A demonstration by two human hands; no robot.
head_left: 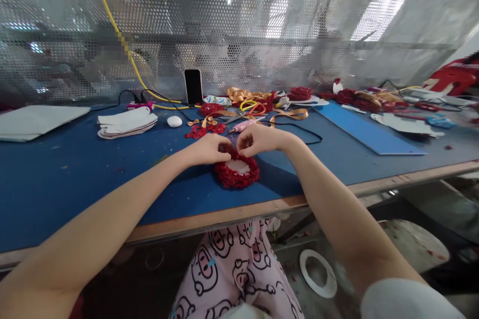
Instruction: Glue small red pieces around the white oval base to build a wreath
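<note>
Dead ahead on the table (pixel 75 169), your left hand (pixel 209 152) and right hand (pixel 258 139) pinch the red ruffled ring (pixel 237 175) at its far rim.

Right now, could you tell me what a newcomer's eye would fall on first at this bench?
The left hand and right hand meet mid-table, pinching the far edge of a red frilly ring lying on the blue table. Behind it lie gold ribbons, and a dark phone stands upright against the mesh screen.
</note>
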